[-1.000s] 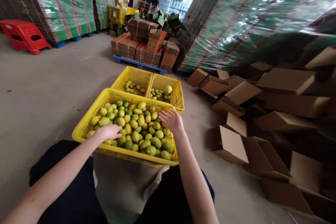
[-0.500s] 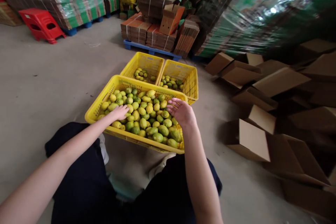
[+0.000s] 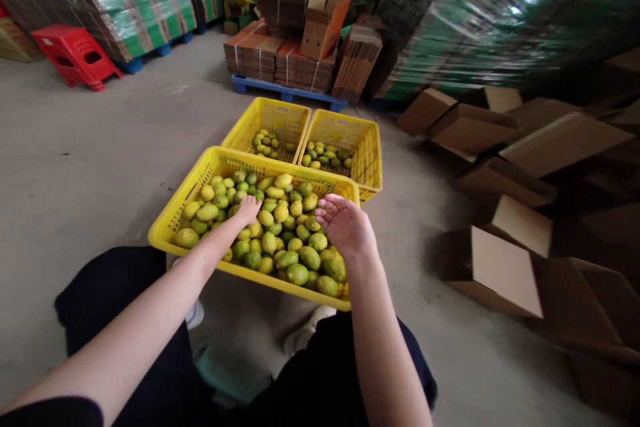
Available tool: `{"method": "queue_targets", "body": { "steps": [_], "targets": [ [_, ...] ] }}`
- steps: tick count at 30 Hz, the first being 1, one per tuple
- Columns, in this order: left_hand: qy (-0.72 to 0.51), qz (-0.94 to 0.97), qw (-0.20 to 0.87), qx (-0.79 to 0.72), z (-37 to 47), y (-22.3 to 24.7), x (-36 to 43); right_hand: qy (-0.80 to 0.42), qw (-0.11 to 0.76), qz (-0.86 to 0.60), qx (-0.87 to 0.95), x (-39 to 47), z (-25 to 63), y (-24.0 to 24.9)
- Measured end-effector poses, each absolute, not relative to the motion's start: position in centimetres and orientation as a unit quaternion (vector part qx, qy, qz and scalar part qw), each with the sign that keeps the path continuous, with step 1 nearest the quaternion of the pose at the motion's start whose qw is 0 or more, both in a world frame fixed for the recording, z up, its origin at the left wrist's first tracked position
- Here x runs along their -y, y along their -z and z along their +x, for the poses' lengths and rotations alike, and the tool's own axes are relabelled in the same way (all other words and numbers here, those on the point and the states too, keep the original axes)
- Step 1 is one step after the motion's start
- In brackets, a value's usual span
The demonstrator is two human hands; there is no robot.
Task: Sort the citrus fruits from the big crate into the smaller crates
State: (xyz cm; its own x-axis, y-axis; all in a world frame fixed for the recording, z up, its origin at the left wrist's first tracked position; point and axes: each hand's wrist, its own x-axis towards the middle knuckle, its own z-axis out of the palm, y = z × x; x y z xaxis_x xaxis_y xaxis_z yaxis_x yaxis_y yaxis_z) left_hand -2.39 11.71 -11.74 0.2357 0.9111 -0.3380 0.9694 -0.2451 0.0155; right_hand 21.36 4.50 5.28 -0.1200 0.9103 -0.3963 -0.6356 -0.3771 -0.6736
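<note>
A yellow plastic crate (image 3: 165, 223) full of green and yellow lemons (image 3: 269, 242) stands before my knees. My left hand (image 3: 249, 211) reaches over the middle of the crate. Its slightly bent fingers rest on the lemons, and no fruit shows in its grasp; the fingertips' undersides are hidden. At the crate's right side is my right hand (image 3: 349, 225), open, palm turned inward and fingers spread, with nothing in it. It hovers over or lightly touches the lemons there; I cannot tell which.
Behind stand two more yellow crates, a left crate (image 3: 240, 123) and a right crate (image 3: 373, 153), each with some lemons. Open cardboard boxes (image 3: 505, 270) lie to the right. Flattened cartons (image 3: 257, 57) sit on a blue pallet (image 3: 287, 95). A red stool (image 3: 75, 57) is at left.
My left hand has moved right across the lemons, its fingers now more bent. The right hand has stayed open at the crate's right side. The camera view has shifted slightly.
</note>
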Motion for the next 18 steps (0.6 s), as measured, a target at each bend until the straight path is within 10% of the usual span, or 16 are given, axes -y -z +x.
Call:
{"method": "queue_targets", "body": {
  "steps": [13,18],
  "targets": [
    [0.062,0.779,0.159,-0.604,-5.7,6.3,-10.4,-0.712,0.530,-0.416,0.197,-4.7,21.3,-4.6],
    [-0.282,0.571,0.520,-0.570,-7.3,1.4,-7.5,-0.595,0.441,-0.529,0.414,-4.4,19.5,-0.6]
  ]
}}
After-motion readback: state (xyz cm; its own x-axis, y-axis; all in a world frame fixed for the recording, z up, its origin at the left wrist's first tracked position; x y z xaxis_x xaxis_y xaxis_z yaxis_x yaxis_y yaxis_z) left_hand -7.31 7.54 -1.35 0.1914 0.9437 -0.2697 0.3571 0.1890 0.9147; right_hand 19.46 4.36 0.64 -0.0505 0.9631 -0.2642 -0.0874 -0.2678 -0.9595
